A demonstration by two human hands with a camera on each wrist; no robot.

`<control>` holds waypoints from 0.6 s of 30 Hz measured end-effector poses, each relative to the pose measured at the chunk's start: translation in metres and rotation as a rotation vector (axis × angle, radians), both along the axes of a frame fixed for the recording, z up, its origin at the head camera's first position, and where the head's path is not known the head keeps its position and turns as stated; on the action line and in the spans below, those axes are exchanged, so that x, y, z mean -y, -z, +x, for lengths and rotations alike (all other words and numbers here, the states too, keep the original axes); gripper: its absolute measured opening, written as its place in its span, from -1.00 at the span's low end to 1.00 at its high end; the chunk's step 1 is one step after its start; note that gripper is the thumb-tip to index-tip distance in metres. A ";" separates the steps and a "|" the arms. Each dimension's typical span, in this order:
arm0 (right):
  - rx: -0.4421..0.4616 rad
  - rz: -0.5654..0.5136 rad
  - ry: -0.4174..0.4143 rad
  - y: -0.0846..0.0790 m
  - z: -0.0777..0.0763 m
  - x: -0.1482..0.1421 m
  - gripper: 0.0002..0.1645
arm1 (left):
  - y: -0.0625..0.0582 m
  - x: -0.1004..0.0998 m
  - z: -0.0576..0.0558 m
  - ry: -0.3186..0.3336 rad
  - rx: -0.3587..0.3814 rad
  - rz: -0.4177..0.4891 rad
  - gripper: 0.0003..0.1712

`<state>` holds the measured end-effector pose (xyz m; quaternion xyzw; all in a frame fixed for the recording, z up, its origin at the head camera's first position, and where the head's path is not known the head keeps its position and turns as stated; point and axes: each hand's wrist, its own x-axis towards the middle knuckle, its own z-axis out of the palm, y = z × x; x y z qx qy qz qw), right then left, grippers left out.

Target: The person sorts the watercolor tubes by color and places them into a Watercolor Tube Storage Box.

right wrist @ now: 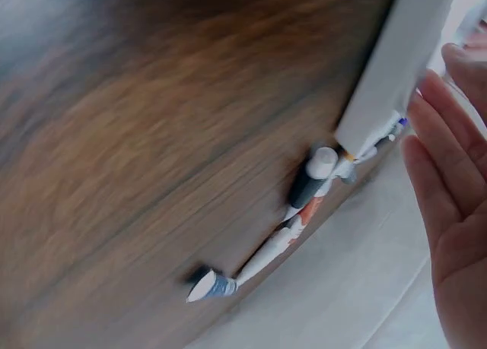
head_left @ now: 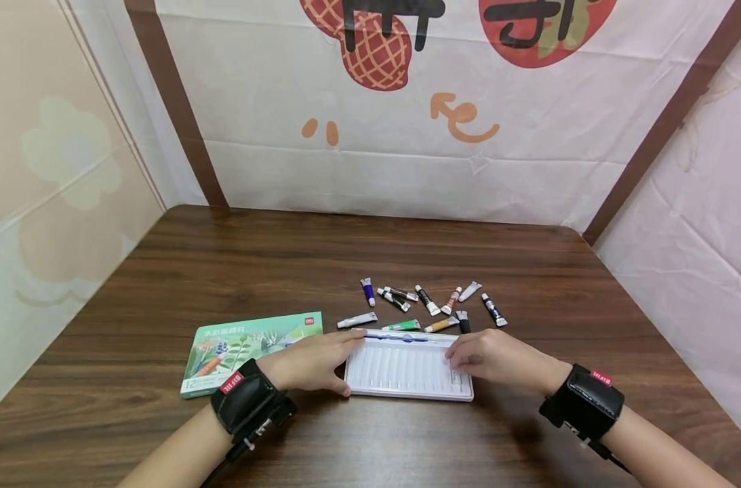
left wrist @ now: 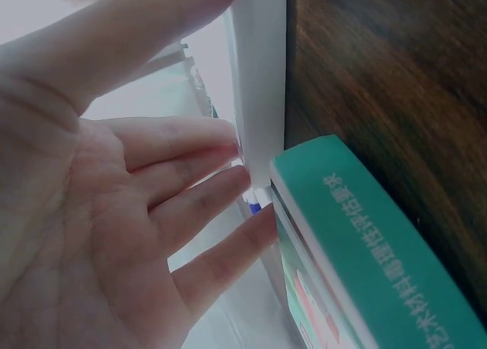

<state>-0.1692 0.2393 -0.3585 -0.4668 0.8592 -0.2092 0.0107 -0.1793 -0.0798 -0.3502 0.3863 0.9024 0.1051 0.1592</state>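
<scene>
White tray (head_left: 401,369) lies flat between the two hands, just past five o'clock of the middle of the head view, its long axis running from nine to three o'clock and its ribs from twelve to six. Beyond it hangs a pale cloth (head_left: 370,179), printed with red shapes and large black characters cut off by the top edge.

Below spreads the dark wooden tabletop (head_left: 407,447). On it, at nine o'clock of the tray, rests a green box (head_left: 257,339), face up; it reads 水彩画颜料 near the top left and 12 at the lower left, while its red label is too small to read.

At the tray's nine o'clock end, the left hand (head_left: 309,360) touches the edge, fingers (left wrist: 199,204) straight and thumb spread, not clenched. Over the three o'clock end, the right hand (head_left: 498,359) touches the tray; I cannot tell whether its fingers pinch anything.

Small paint tubes (head_left: 427,300) lie scattered at twelve o'clock, their print illegible. A thin blue stick (head_left: 401,337) follows the tray's twelve o'clock edge, also pointing nine to three.
</scene>
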 end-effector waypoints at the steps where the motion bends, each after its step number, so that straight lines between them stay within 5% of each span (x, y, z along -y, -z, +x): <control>1: 0.029 -0.013 0.020 -0.001 0.000 0.001 -0.82 | 0.000 0.000 0.000 0.001 -0.005 -0.004 -0.09; 4: -0.016 -0.017 0.140 -0.004 0.000 0.004 -0.85 | 0.000 0.001 0.001 0.002 -0.015 -0.012 -0.09; 9: -0.194 0.103 0.464 -0.003 0.000 0.015 -0.92 | -0.001 0.000 0.001 -0.007 -0.021 -0.025 -0.08; 14: -0.099 0.211 0.592 -0.001 -0.004 0.027 -0.84 | -0.001 0.000 0.002 -0.016 -0.014 -0.033 -0.09; 18: 0.049 0.171 0.627 -0.001 -0.006 0.027 -0.88 | -0.001 -0.001 0.002 -0.020 -0.007 -0.037 -0.09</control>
